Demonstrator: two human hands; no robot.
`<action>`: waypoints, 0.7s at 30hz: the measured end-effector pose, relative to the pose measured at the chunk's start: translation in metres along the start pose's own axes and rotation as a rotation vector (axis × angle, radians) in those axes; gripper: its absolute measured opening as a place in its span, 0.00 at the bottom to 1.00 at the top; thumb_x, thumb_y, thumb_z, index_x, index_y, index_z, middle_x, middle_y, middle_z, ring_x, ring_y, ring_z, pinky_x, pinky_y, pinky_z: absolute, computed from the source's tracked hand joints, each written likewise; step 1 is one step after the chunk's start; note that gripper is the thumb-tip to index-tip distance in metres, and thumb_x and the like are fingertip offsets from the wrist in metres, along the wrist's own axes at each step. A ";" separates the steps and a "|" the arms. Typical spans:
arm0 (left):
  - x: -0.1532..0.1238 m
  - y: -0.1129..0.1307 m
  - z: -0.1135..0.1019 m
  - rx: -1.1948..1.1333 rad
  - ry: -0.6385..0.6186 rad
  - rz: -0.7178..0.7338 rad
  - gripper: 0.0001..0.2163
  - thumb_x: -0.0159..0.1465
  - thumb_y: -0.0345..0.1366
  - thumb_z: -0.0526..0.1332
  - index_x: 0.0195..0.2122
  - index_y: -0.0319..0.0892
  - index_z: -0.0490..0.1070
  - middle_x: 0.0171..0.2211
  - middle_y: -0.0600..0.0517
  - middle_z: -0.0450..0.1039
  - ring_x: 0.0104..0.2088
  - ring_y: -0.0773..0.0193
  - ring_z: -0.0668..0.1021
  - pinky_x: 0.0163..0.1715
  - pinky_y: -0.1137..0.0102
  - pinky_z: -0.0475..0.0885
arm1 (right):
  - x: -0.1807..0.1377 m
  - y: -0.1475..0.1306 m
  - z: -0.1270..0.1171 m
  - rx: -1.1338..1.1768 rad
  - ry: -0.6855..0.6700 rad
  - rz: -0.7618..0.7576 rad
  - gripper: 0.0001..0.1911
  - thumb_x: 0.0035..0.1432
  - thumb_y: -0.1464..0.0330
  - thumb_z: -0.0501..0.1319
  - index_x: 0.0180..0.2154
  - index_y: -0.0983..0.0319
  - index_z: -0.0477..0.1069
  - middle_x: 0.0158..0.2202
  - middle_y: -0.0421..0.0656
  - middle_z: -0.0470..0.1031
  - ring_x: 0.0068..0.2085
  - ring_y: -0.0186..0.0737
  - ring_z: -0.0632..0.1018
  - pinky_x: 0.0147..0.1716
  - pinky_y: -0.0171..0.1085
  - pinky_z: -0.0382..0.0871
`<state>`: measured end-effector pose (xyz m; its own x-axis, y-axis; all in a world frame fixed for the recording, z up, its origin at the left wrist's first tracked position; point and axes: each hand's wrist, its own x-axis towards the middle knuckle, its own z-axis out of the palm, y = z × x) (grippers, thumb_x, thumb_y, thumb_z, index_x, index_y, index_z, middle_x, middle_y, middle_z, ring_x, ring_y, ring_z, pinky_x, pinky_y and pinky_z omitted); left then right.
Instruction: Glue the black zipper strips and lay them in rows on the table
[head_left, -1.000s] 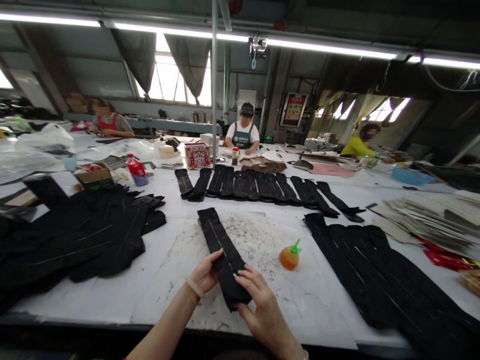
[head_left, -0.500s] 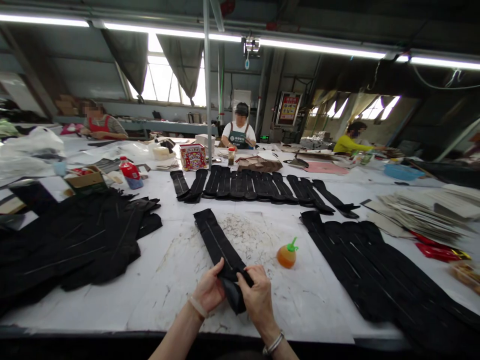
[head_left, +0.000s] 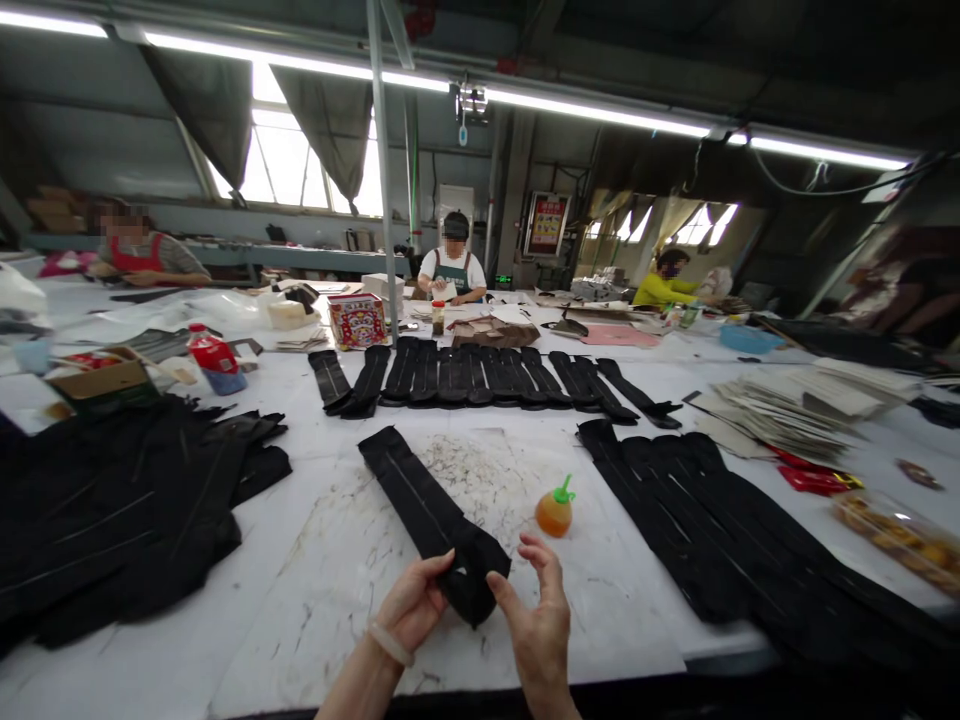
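I am seeing the left hand (head_left: 412, 605) gripping the black strip (head_left: 412, 495) by its near part, thumb pressing on top and fingers curling beneath. The right hand (head_left: 540, 630) is holding nothing that I can see: thumb and fingers are standing apart in a loose C, the thumb tip hovering close beside the strip's near end, and I am unable to tell whether it is touching. Taking the strip as my clock centre, I am finding a white sheet (head_left: 622, 620) spreading beneath it, scattered with dark flecks, and an orange bottle (head_left: 553, 512) with a green spout sitting at three. More black pieces are lying farther out: a row (head_left: 480, 378) at twelve, a heap (head_left: 112, 510) at nine, an overlapping set (head_left: 697, 510) at three, beyond the bottle. Across the room a green-aproned co-worker (head_left: 454, 275) is facing me from twelve, and a yellow-sleeved co-worker (head_left: 652, 288) is leaning in at one, with tube lights (head_left: 600, 113) glowing overhead. The strip's long axis is running from eleven to five, its far end pointing at eleven.
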<state>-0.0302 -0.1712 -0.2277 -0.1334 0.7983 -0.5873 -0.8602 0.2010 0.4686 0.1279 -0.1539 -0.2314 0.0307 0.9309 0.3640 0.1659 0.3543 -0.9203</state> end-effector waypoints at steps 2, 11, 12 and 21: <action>0.001 0.000 0.004 -0.033 -0.012 -0.017 0.07 0.62 0.19 0.58 0.33 0.28 0.76 0.30 0.42 0.81 0.27 0.61 0.83 0.30 0.71 0.79 | -0.006 0.007 -0.001 -0.003 -0.011 0.078 0.16 0.52 0.60 0.67 0.39 0.60 0.68 0.54 0.52 0.71 0.57 0.55 0.70 0.57 0.53 0.61; -0.004 -0.010 0.016 -0.073 -0.047 -0.015 0.09 0.63 0.19 0.57 0.31 0.30 0.76 0.30 0.42 0.82 0.28 0.62 0.82 0.31 0.72 0.79 | 0.003 0.011 0.035 -0.047 0.091 0.152 0.26 0.53 0.63 0.65 0.53 0.64 0.67 0.56 0.54 0.69 0.56 0.54 0.72 0.55 0.49 0.68; -0.005 -0.011 0.017 -0.063 -0.036 0.008 0.08 0.61 0.19 0.58 0.30 0.31 0.76 0.29 0.43 0.81 0.27 0.63 0.82 0.30 0.73 0.78 | 0.005 0.010 0.036 -0.073 0.098 0.103 0.25 0.54 0.64 0.64 0.53 0.64 0.68 0.56 0.54 0.70 0.56 0.54 0.72 0.54 0.50 0.68; -0.011 -0.009 -0.005 0.121 0.039 0.264 0.08 0.45 0.21 0.68 0.26 0.38 0.76 0.22 0.54 0.78 0.22 0.67 0.77 0.24 0.75 0.70 | 0.010 -0.001 0.017 -0.214 -0.528 -0.551 0.22 0.53 0.79 0.55 0.45 0.56 0.78 0.45 0.46 0.81 0.51 0.50 0.76 0.53 0.52 0.69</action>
<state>-0.0232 -0.1842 -0.2288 -0.3659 0.8100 -0.4583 -0.7286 0.0571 0.6825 0.1114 -0.1440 -0.2291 -0.5739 0.5643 0.5934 0.2086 0.8015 -0.5604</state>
